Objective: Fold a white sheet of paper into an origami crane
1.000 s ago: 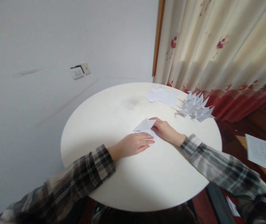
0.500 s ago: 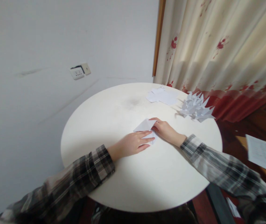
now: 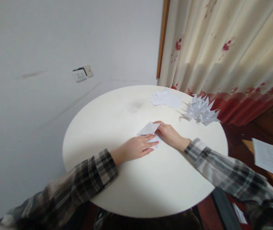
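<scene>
A small folded white paper (image 3: 149,129) lies on the round white table (image 3: 112,121), with triangular flaps showing. My left hand (image 3: 138,147) rests flat on its lower part, fingers spread and pointing right. My right hand (image 3: 168,132) pinches the paper's right side, its index finger along the top edge of a flap and its thumb beneath. Part of the paper is hidden under my fingers.
Loose white paper sheets (image 3: 167,98) lie at the table's back. A cluster of pointed folded papers (image 3: 201,110) stands at the back right. Beyond are a curtain (image 3: 222,57), a wall socket (image 3: 79,75) and a printed sheet (image 3: 270,156) at the right.
The paper's lower right flap, which stuck out to the right beyond my left fingertips, now shows less. Both hands have stayed almost in place.
</scene>
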Demonstrator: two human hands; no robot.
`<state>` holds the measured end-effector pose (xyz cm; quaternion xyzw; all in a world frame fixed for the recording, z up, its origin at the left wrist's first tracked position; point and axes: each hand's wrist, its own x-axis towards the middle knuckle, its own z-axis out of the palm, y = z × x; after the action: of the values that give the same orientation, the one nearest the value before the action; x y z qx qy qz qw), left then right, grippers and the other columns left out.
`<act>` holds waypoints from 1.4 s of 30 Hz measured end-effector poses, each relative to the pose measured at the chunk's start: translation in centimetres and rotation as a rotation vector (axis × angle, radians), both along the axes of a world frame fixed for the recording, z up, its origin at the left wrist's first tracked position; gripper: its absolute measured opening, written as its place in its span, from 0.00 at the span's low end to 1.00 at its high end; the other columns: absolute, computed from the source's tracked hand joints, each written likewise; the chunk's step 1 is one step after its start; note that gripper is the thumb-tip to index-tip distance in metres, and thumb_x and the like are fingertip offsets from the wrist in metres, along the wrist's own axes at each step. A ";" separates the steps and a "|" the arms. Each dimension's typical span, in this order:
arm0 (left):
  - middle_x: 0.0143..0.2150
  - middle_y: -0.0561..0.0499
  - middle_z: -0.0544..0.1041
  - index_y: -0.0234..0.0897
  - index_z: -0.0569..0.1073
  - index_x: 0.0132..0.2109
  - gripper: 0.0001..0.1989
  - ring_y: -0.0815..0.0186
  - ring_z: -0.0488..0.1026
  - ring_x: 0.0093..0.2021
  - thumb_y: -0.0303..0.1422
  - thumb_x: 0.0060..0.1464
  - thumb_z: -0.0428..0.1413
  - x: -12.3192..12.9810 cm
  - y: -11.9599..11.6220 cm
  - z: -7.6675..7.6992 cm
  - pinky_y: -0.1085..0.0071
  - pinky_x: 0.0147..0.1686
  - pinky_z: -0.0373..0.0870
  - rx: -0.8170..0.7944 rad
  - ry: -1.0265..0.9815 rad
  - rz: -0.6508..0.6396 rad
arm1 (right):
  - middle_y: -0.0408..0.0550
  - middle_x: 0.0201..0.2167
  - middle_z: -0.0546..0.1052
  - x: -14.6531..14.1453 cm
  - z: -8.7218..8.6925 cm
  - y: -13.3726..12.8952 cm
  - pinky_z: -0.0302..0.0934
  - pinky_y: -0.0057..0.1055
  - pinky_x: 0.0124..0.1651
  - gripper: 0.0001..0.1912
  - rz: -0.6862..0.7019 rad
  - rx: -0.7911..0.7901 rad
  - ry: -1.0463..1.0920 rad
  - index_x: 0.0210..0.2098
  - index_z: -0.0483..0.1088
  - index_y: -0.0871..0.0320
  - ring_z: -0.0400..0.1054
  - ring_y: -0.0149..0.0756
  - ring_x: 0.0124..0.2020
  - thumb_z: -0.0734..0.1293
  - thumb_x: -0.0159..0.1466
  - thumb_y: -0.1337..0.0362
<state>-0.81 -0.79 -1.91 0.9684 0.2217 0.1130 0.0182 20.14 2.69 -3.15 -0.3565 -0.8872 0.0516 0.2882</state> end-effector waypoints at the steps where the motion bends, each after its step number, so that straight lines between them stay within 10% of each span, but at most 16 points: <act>1: 0.61 0.43 0.61 0.38 0.65 0.57 0.18 0.61 0.59 0.61 0.35 0.62 0.45 0.0 0.0 0.0 0.64 0.59 0.57 -0.001 -0.003 0.000 | 0.55 0.49 0.69 0.0 0.0 0.0 0.66 0.34 0.44 0.12 -0.002 0.002 -0.002 0.47 0.64 0.61 0.69 0.37 0.46 0.58 0.64 0.71; 42: 0.58 0.40 0.63 0.35 0.64 0.56 0.23 0.55 0.58 0.59 0.44 0.59 0.46 0.8 -1.1 0.4 0.58 0.57 0.56 -0.083 -0.082 0.023 | 0.54 0.48 0.69 -0.1 0.1 0.5 0.66 0.33 0.43 0.11 -0.033 0.001 -0.035 0.45 0.65 0.61 0.69 0.36 0.43 0.59 0.63 0.71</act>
<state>0.00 -1.92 -1.55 0.9587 0.2364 0.1437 0.0664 20.04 3.20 -3.09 -0.3720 -0.8861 0.0402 0.2735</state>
